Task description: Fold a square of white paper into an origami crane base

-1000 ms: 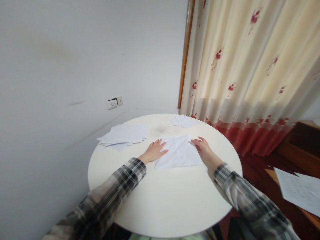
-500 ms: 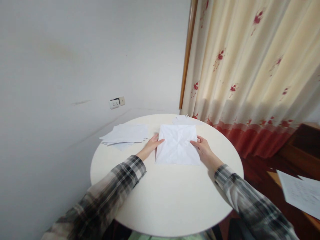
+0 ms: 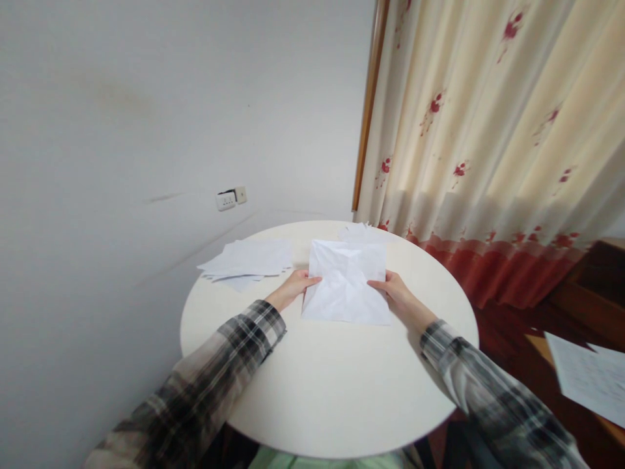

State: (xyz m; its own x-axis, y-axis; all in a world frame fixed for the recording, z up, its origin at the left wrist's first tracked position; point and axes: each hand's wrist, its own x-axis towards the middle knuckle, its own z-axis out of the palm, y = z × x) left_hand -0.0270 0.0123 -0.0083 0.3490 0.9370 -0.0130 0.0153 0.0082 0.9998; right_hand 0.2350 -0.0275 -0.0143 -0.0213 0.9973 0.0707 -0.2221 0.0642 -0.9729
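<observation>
A creased, roughly square sheet of white paper is held between my two hands over the round table, its near edge low over the tabletop. My left hand grips the sheet's left edge, thumb on top and the other fingers underneath, out of sight. On the opposite edge, my right hand pinches the paper the same way. Crease lines meet near the middle of the sheet.
The round white table stands against the wall. A stack of white paper lies at its left, and torn paper pieces lie at the back. More sheets rest on a wooden surface at lower right, near a curtain.
The paper's surface has bent slightly and shows sharper folds. Both hands still hold its side edges, my left a little lower. The view has shifted slightly.
</observation>
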